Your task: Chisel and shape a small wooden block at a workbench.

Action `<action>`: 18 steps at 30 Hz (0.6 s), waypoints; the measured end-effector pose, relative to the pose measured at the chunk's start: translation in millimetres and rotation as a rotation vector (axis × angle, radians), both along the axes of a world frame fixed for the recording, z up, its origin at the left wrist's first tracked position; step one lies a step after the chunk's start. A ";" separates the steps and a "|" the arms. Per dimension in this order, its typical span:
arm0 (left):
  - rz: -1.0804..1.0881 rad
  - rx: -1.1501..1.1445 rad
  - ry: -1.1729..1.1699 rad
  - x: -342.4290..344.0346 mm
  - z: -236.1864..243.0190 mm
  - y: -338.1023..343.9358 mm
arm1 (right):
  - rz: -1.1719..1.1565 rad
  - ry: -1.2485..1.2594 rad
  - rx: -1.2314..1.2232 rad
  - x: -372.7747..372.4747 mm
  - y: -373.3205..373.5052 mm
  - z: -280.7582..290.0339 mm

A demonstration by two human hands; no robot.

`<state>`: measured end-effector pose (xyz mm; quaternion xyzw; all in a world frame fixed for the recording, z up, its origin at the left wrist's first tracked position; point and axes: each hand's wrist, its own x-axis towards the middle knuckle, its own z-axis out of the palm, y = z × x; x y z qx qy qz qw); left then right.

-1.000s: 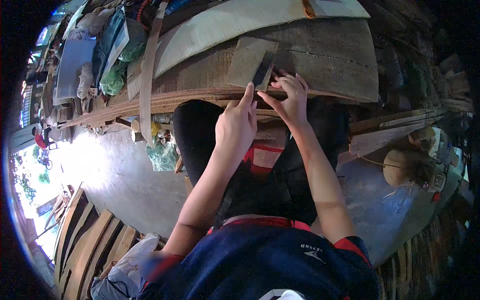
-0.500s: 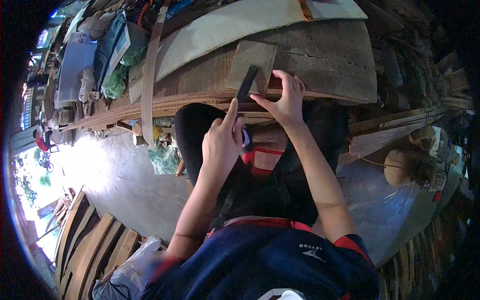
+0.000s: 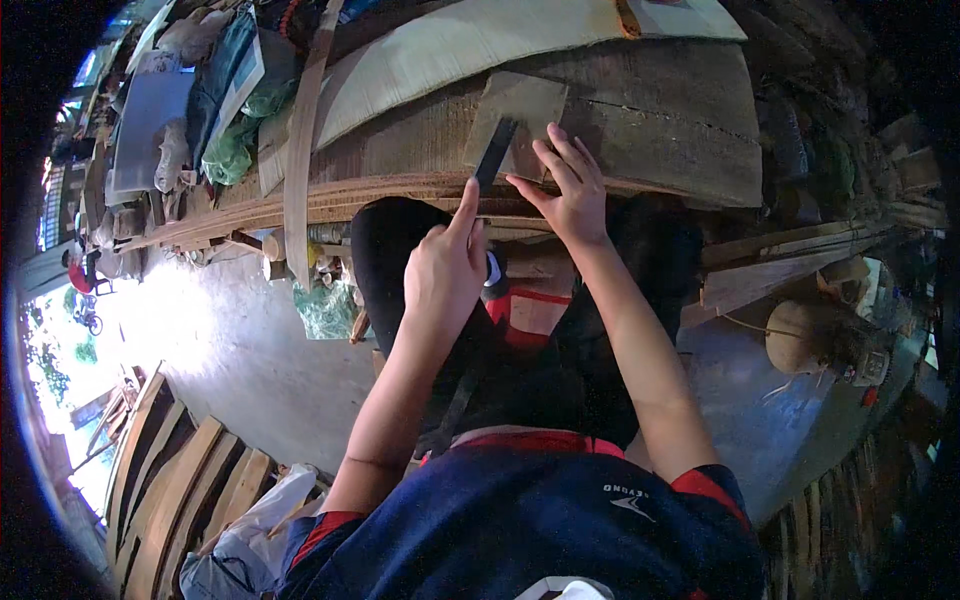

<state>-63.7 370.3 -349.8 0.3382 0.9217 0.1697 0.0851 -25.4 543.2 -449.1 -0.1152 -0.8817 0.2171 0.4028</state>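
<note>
My left hand [image 3: 442,268] is closed round the near end of a dark, flat, narrow tool [image 3: 496,152], its index finger stretched along it. The handle is hidden in my palm, so whether it is a file or a blade I cannot tell. The tool's far part lies over a square, grey-brown slab [image 3: 535,95] resting on a wide plank [image 3: 655,110]. At the slab's right edge my right hand [image 3: 575,205] is open, fingers spread and thumb pointing at its near corner; contact is unclear.
A long pale curved board [image 3: 430,80] lies behind the slab, with an orange-handled thing [image 3: 627,18] on it. An upright wood strip [image 3: 303,150], a green plastic bag [image 3: 230,150] and clutter stand left. Planks [image 3: 185,500] lie lower left; a round tan object [image 3: 795,335] is right.
My right hand's fingers have straightened and spread beside the slab. My left hand keeps its hold on the dark tool. The whole view has shifted slightly.
</note>
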 end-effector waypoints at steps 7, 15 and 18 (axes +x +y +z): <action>-0.003 -0.037 -0.033 3.4 7.8 -8.1 | -0.011 -0.016 0.032 0.0 3.5 -6.1; -0.011 0.051 -0.006 -20.8 0.9 26.5 | 0.021 -0.004 0.009 -2.7 -0.2 -6.8; -0.023 0.057 -0.022 -17.0 4.2 23.3 | 0.006 0.000 0.017 -1.3 0.4 -9.6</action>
